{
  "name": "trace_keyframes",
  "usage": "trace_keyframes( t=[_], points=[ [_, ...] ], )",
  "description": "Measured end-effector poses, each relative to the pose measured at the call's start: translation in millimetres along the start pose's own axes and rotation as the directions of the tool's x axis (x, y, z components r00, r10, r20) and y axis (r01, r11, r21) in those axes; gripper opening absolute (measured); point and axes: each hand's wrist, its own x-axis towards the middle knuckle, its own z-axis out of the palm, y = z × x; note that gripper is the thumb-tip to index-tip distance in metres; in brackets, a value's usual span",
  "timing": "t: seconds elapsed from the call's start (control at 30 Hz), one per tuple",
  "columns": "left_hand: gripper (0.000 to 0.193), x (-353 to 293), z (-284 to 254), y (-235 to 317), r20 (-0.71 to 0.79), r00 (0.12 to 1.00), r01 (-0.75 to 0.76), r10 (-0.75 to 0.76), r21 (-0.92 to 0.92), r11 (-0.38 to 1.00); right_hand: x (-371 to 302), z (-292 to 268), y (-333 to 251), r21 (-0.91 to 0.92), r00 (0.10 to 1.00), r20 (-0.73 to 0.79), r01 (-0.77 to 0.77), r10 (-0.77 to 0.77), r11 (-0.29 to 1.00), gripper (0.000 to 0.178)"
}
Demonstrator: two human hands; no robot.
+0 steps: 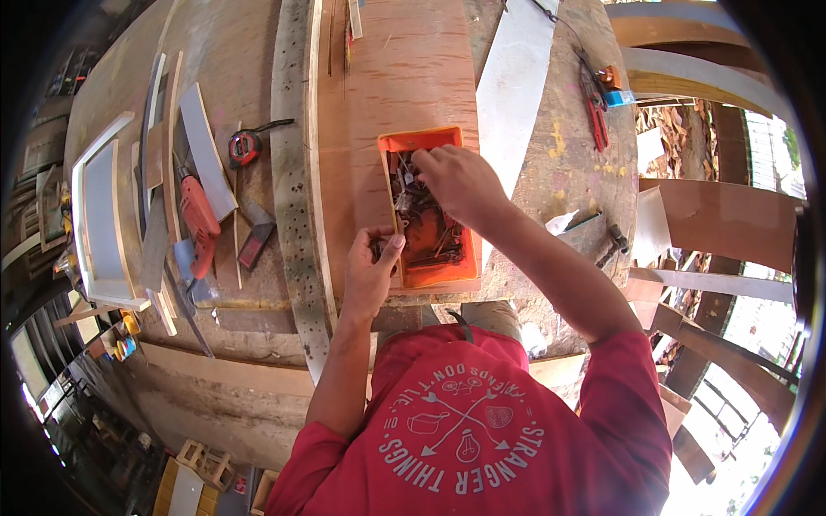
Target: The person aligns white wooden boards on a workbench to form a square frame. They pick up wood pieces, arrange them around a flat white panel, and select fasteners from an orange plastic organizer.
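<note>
An orange plastic bin (439, 275) stands on a brown wooden board (348, 172) in front of me. Small metal hardware (409, 193), too jumbled to name piece by piece, lies inside it. My right hand (460, 185) reaches over the bin's right side, its fingers bent down among the pieces; whatever they pinch is hidden. Beside the bin's left wall is my left hand (372, 271), fingers curled and thumb close to the wall. Something small and dark shows between thumb and fingers, too unclear to name.
To the left lie a red power drill (200, 219), a tape measure (244, 148), wood strips and a white-faced frame (105, 219). Red-handled pliers (596, 112) and a hammer (615, 243) lie on the workbench (559, 172) at right. A white strip (509, 95) runs beyond the bin.
</note>
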Motion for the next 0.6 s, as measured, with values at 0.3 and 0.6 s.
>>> trace_keyframes(
  t=[0.3, 0.6],
  points=[
    [0.03, 1, -2, 1, 0.014, 1.0, -0.006, 0.005, 0.011, 1.0, -20, -27, -21, -0.035, 0.973, 0.123, 0.202, -0.197, 0.979, 0.008],
    [0.029, 1, -3, 4, 0.019, 1.0, -0.008, 0.008, 0.008, 1.0, -20, -18, -28, -0.269, 0.939, 0.328, 0.197, -0.103, 0.943, 0.009]
  ],
)
